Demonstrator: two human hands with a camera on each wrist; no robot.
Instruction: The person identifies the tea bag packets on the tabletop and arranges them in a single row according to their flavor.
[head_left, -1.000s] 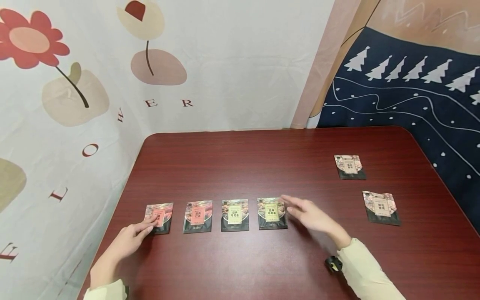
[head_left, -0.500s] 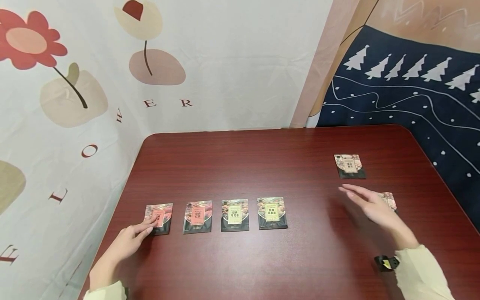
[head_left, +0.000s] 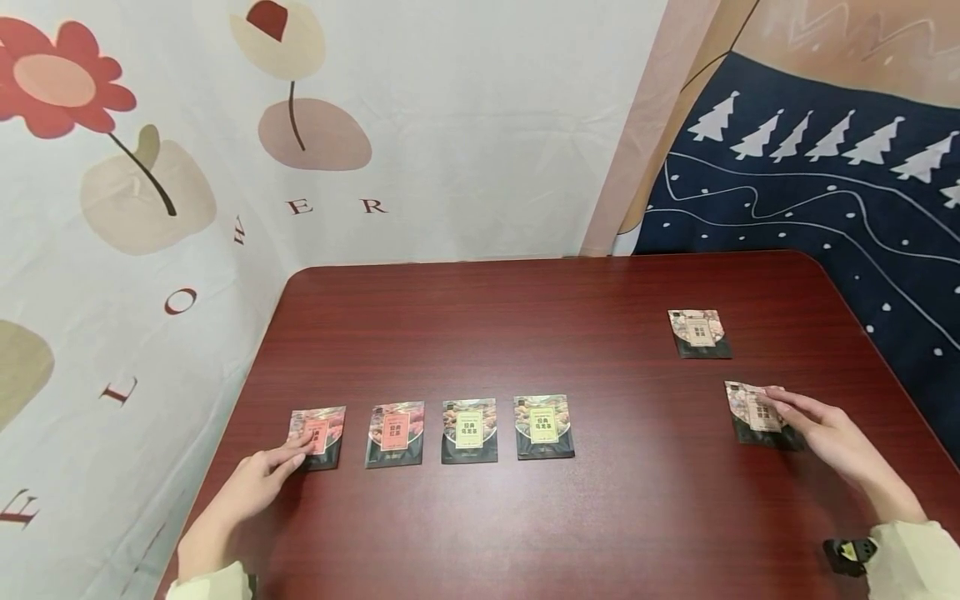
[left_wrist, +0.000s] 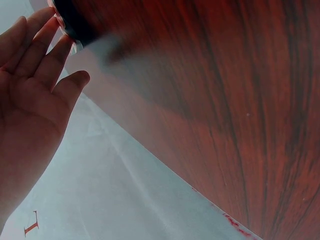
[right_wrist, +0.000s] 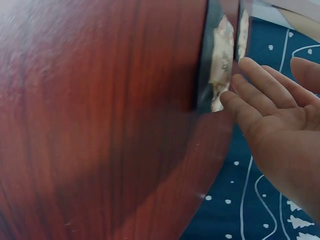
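Flat on the table, a red-labelled tea sachet (head_left: 328,429) lies under the fingertips of my left hand (head_left: 251,483); the fingers are extended and rest on its left side. Beside it in a row are a second red-labelled sachet (head_left: 394,433) and two yellow-green-labelled sachets (head_left: 469,431), (head_left: 543,427). On the right, my right hand (head_left: 832,433) reaches over a beige-labelled sachet (head_left: 750,412) with fingers nearly straight, covering part of it. In the right wrist view the fingers are relaxed near that sachet (right_wrist: 220,60); whether they touch it I cannot tell.
Another beige-labelled sachet (head_left: 700,333) lies farther back on the right. The dark red wooden table (head_left: 480,333) has rounded far corners. A white flower-print cloth (head_left: 465,125) hangs behind and left, a navy tree-print cloth (head_left: 795,192) at the right.
My right hand has left the rightmost yellow-green-labelled sachet and travelled right to the nearer beige-labelled one. My left hand stays on the leftmost sachet.
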